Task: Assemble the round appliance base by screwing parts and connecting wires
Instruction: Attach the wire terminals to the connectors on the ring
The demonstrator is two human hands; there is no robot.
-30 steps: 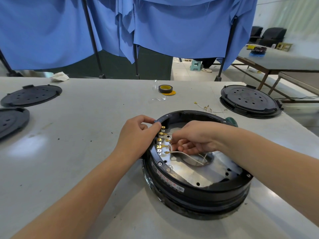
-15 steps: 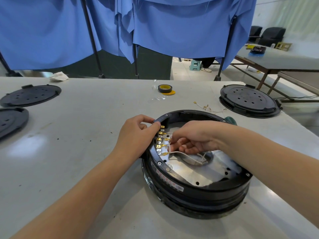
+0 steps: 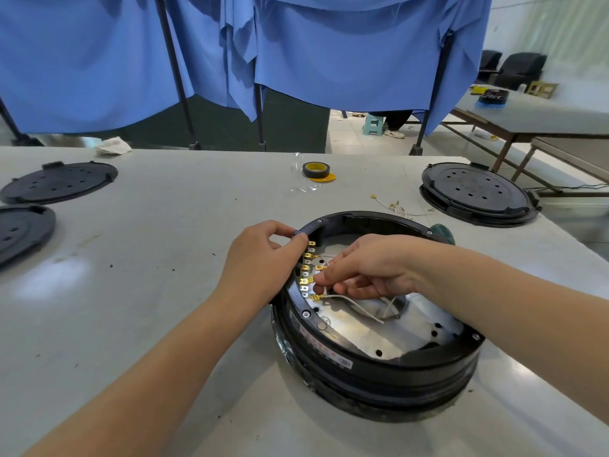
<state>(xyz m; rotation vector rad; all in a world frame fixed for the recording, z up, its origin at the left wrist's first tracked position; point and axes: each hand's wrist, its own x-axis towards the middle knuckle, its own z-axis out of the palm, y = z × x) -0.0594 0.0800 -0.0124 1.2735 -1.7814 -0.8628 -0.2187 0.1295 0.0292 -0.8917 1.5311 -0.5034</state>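
Observation:
The round black appliance base (image 3: 379, 361) lies on the grey table just right of centre, with a shiny metal plate inside. A row of brass terminals (image 3: 308, 270) runs along its inner left wall. My left hand (image 3: 263, 258) grips the base's left rim, thumb and fingers curled over the edge. Inside the ring, my right hand (image 3: 365, 272) pinches a white wire (image 3: 354, 303) with a brass connector beside the terminals. More white wires trail down into the plate's central hole.
Loose white wires with brass ends (image 3: 398, 206) lie behind the base. A roll of black tape (image 3: 315, 169) sits farther back. Black round covers lie at the left (image 3: 59, 181) and right (image 3: 476, 192). A green object (image 3: 443, 231) peeks out behind the base. Blue cloth hangs beyond the table.
My right hand's fingers have shifted slightly along the terminal row with the wire. My left hand keeps its hold on the rim.

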